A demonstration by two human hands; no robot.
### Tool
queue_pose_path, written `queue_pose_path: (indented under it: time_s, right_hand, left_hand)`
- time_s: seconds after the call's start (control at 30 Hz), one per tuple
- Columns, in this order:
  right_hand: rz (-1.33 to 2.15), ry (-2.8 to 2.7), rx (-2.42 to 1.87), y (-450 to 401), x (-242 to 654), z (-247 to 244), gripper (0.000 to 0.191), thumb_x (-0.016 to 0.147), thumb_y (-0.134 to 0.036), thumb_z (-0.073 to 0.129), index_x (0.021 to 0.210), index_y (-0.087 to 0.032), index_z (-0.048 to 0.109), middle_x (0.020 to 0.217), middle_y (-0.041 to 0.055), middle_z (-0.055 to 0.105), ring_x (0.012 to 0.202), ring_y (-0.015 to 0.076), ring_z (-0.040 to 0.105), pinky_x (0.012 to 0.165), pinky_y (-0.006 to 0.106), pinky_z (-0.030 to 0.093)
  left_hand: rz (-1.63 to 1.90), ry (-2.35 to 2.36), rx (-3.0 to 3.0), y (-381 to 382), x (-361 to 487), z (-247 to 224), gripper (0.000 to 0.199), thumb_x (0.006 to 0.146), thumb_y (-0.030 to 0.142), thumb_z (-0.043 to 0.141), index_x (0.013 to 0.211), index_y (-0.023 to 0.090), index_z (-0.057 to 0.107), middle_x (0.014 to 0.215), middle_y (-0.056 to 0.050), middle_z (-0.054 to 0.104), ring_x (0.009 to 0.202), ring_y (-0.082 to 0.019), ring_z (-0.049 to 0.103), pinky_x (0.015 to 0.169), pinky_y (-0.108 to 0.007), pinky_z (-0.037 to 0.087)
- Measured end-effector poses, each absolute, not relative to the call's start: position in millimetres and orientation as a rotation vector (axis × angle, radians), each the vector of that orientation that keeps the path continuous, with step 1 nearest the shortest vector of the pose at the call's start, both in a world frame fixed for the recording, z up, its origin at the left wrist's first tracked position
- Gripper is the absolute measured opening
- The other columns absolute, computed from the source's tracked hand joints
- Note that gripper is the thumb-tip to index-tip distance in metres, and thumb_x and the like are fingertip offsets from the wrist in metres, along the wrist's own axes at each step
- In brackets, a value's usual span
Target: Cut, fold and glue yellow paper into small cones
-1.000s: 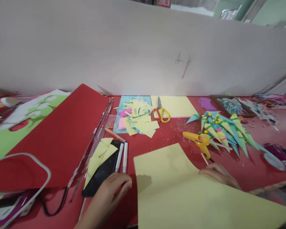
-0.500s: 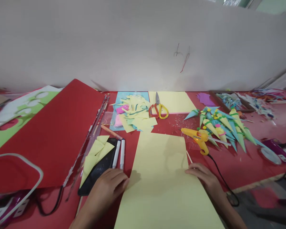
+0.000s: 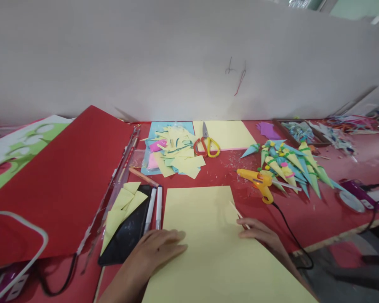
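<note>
Red is covering the worktop [image 3: 214,176], and a big yellow sheet [image 3: 205,252] is lying on it, right in front of the person. The sheet has just been sliding nearer, away from the heap of paper scraps [image 3: 187,162], and the left hand [image 3: 158,248] is now reaching over its left edge, so both hands are working at the sheet. The left fingers are spreading a little and holding nothing; they seem to be resting on the paper. The right hand [image 3: 262,233] is leaning in over the right edge, its fingers pinching together. Nearer the left hand, a dark flat thing [image 3: 126,242] is carrying cut yellow pieces [image 3: 121,208] on top. Far back on the right, a brown tray [image 3: 282,130] is holding pale blue strips [image 3: 300,131]. Smallest of all, a thin white stick [image 3: 235,209] is poking out of the right fingers.
</note>
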State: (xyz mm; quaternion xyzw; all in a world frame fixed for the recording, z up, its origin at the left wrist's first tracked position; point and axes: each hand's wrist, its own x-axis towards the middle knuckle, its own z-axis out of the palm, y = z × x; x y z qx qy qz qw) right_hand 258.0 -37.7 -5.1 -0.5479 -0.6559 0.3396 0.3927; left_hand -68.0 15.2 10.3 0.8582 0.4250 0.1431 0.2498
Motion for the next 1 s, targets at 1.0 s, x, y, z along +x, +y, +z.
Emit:
queue_pose_path:
  time_s: [1.0]
  right_hand:
    - [-0.097, -2.023, -2.082, -11, 219, -7, 0.019, 0.079, -0.017, 0.045, 0.061, -0.02, 0.047, 0.063, 0.0013, 0.05, 0.067, 0.0187, 0.048, 0.064, 0.029, 0.028]
  left_hand:
    - [0.485, 1.946, 2.657, 10, -24, 18, 0.039, 0.085, 0.031, 0.043, 0.119, 0.013, 0.05, 0.109, -0.016, 0.059, 0.095, -0.027, 0.057, 0.083, -0.04, 0.04]
